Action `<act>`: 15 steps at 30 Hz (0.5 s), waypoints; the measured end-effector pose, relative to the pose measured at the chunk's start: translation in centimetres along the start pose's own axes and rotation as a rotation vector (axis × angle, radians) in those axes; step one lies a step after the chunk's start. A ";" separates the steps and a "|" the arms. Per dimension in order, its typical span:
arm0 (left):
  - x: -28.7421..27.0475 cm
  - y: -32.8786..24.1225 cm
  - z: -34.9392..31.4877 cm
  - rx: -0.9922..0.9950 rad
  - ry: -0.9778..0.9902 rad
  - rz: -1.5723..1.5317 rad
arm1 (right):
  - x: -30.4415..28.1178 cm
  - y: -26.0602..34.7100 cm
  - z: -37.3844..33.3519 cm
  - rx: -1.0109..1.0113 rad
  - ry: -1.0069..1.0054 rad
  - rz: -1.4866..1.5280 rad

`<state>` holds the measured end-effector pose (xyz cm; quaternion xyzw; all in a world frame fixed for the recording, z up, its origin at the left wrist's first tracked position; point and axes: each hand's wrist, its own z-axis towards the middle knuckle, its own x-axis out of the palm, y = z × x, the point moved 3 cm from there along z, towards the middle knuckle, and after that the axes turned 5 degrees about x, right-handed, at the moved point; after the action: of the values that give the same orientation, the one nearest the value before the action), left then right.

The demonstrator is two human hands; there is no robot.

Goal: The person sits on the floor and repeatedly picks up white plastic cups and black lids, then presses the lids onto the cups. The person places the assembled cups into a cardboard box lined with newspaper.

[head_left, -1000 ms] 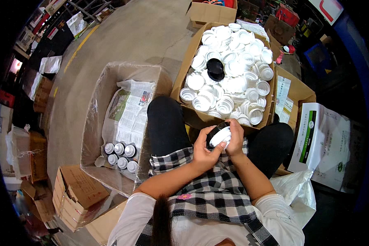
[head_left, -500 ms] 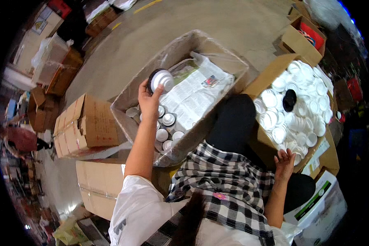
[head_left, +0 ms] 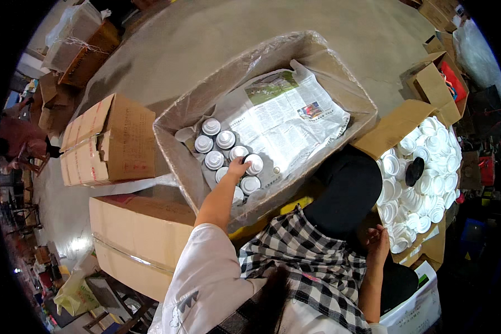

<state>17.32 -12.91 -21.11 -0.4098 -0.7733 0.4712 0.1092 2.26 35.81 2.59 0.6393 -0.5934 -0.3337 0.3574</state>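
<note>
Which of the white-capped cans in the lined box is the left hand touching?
The left hand grips the white-capped can nearest the newspaper; the others stand free.

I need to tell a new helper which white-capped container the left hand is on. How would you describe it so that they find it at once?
Start at the large plastic-lined cardboard box with newspaper on its floor. In its near-left corner stands a cluster of round white-capped containers. The one meant is the container at the cluster's right edge, beside the newspaper: it alone has the left hand on it.
</note>
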 end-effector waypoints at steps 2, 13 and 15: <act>0.8 3.3 1.3 -0.022 0.036 0.057 | 0.3 0.0 0.0 0.026 -0.011 -0.004; 1.6 8.3 4.2 -0.020 -0.045 0.392 | 1.0 -0.1 0.1 0.058 0.014 -0.054; 1.8 7.4 3.8 -0.045 -0.021 0.406 | 1.1 0.2 0.1 0.057 0.027 -0.066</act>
<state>17.99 -12.44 -29.59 -0.5546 -0.6863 0.4705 -0.0049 2.18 34.66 2.74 0.6730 -0.5765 -0.3193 0.3359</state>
